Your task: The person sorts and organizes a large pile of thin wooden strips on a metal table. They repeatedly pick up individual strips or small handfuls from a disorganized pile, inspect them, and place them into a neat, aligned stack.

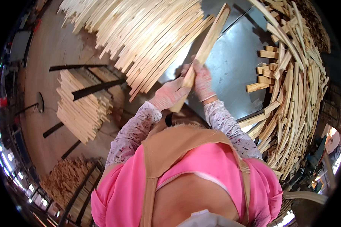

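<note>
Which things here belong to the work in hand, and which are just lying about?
In hand:
- wooden strip, gripped by left hand and right hand
- metal table beneath it

Lying about:
- fanned strips
- offcut heap
- stacked slats
- floor pallet pile

- You hold a bundle of wood slats [205, 47]: long, thin, pale strips pressed flat together.
- It slants from its near end by your chest up to the far right, over the grey metal tabletop.
- Your gloved hands grip its near end, so that part is hidden.
</note>
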Tool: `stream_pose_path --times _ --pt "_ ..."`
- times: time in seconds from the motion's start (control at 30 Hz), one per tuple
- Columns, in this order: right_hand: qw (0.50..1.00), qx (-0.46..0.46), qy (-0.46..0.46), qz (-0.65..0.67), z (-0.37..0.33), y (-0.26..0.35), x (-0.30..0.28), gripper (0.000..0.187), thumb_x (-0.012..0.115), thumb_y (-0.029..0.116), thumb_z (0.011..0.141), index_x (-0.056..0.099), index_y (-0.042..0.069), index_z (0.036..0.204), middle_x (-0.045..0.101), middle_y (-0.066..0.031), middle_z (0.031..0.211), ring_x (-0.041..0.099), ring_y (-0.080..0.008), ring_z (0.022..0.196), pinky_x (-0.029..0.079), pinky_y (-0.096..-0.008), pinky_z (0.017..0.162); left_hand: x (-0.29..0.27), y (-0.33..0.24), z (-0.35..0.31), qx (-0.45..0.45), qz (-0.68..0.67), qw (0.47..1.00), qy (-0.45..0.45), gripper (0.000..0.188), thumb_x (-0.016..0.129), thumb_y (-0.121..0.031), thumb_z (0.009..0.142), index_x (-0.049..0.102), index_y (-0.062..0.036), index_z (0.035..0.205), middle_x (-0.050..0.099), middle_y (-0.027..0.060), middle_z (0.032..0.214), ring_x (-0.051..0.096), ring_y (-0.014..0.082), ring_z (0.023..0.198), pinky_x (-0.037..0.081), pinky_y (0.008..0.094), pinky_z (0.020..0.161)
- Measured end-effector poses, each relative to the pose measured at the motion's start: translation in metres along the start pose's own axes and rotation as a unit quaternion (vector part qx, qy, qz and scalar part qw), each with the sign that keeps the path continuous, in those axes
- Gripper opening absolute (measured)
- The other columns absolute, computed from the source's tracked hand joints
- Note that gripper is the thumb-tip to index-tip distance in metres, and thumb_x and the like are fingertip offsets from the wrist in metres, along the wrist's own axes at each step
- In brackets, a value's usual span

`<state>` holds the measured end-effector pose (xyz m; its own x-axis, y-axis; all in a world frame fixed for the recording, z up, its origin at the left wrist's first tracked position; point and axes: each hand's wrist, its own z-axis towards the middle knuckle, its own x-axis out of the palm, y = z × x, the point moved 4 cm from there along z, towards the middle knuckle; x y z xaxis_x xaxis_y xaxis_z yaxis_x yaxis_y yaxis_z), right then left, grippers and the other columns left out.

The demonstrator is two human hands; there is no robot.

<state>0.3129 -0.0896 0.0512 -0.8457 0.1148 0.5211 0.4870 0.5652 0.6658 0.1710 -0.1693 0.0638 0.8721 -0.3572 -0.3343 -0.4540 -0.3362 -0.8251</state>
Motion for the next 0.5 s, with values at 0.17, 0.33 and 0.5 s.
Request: stream_pose_path --times 0.17,0.33,0.5 --pt "0.976 -0.034 -0.140 -0.161 0.020 0.014 -0.070 0.027 0.065 0.019 0.102 0.060 0.000 0.120 0.070 -0.0132 0.089 0.070 -0.0223 0.070 0.058 -0.0352 0.064 -0.026 0.125 -0.079 0.052 -0.256 0.795 -0.547 0.049 0.082 -0.023 0.097 0.064 0.0018 0.135 0.068 0.0181 0.130 0.067 0.0261 0.116 0.053 0.0375 0.105" --pt "0.915 -0.179 -0.127 -0.340 0.040 -0.019 -0.058 0.044 0.068 0.019 0.097 0.057 -0.004 0.133 0.073 -0.0161 0.095 0.071 -0.0264 0.079 0.058 -0.0390 0.073 -0.045 0.189 -0.120 -0.264 -0.367 0.814 -0.364 0.044 0.075 -0.038 0.102 0.068 -0.0037 0.129 0.072 0.0097 0.111 0.070 0.0186 0.100 0.057 0.0335 0.086" --pt "0.900 -0.055 -0.126 -0.414 0.054 -0.021 -0.013 0.072 0.073 0.039 0.090 0.052 -0.004 0.144 0.076 -0.0273 0.102 0.075 -0.0399 0.087 0.058 -0.0468 0.085 -0.065 0.158 -0.129 -0.220 -0.475 0.833 -0.177 0.039 0.078 -0.037 0.100 0.070 -0.0048 0.121 0.072 0.0051 0.096 0.068 0.0136 0.082 0.055 0.0292 0.074"
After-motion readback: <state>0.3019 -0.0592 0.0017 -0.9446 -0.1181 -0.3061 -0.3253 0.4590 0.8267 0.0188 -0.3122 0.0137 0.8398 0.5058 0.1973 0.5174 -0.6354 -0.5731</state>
